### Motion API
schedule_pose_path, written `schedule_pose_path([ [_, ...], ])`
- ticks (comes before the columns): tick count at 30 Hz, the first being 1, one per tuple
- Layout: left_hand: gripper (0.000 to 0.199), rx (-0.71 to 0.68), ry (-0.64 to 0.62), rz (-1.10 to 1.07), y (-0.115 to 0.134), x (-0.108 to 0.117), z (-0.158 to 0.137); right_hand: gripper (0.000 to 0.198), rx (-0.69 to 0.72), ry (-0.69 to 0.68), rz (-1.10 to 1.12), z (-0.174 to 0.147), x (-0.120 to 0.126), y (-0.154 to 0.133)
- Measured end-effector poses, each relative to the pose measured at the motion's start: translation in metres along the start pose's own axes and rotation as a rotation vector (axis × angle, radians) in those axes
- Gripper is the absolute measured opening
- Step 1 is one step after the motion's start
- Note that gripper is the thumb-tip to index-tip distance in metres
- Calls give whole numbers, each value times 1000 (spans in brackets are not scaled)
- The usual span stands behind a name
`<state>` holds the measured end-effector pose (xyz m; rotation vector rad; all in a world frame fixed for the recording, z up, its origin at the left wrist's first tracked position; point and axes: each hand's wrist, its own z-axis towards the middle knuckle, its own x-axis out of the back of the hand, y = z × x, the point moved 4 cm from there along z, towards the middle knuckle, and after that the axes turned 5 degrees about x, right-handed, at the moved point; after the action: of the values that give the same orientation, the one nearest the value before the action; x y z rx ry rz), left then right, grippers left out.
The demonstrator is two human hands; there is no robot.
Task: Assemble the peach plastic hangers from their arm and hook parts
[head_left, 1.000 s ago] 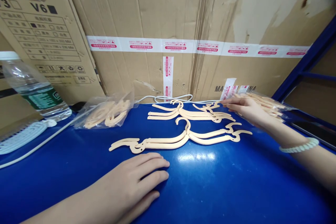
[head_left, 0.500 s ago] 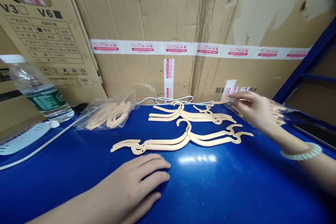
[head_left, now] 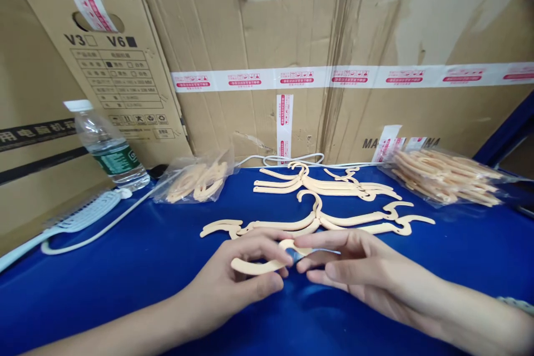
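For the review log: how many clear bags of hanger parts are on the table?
2: left bag near the bottle, right bag at the far right.

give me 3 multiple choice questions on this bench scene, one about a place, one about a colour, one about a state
1. Where does the water bottle stand?
A. far left, by the cardboard boxes
B. far right, beside the full bag
C. between the two hands

2. What colour is the table top?
A. green
B. blue
C. white

3. How is the curved cream piece held?
A. lying untouched
B. in the right hand alone
C. between both hands, left hand included

Answers:
1 A, it stands at the left edge against the boxes.
2 B, the bare surface is glossy blue.
3 C, fingers of both hands meet on the piece.
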<state>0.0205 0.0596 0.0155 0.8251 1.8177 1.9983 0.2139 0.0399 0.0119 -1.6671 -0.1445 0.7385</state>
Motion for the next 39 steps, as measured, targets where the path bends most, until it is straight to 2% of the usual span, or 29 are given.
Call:
schedule_pose_path([
  [2, 16, -39, 36, 22, 3, 2, 0, 44, 31, -62, -96, 2, 0, -4],
  [4, 17, -65, 106, 42, 3, 7, 1, 37, 139, -28, -326, 6, 11, -16],
  [7, 24, 1, 225, 33, -3, 16, 2, 20, 462, 223, -911, 8, 44, -48],
  [9, 29, 100, 269, -61, -10, 19, 2, 23, 690, 319, -1351, 8, 65, -67],
  [11, 31, 166, 286, -186, -14, 19, 2, 25, 739, 308, -1643, 12, 86, -74],
  [13, 30, 189, 278, -289, -14, 16, 2, 25, 684, 301, -1769, 17, 106, -74],
  [16, 31, 199, 262, -430, -10, 12, 3, 23, 589, 259, -1807, 25, 123, -67],
  [20, 37, 178, 254, -505, -5, 12, 4, 18, 572, 245, -1781, 31, 126, -61],
  [29, 29, 121, 334, -426, 2, 27, 0, 15, 555, 362, -1698, 24, 123, -69],
  [35, 31, 111, 431, -378, 5, 38, 0, 25, 591, 460, -1501, 10, 121, -86],
  [39, 28, 55, 448, -337, 10, 43, 0, 33, 567, 435, -1366, -4, 119, -97],
])
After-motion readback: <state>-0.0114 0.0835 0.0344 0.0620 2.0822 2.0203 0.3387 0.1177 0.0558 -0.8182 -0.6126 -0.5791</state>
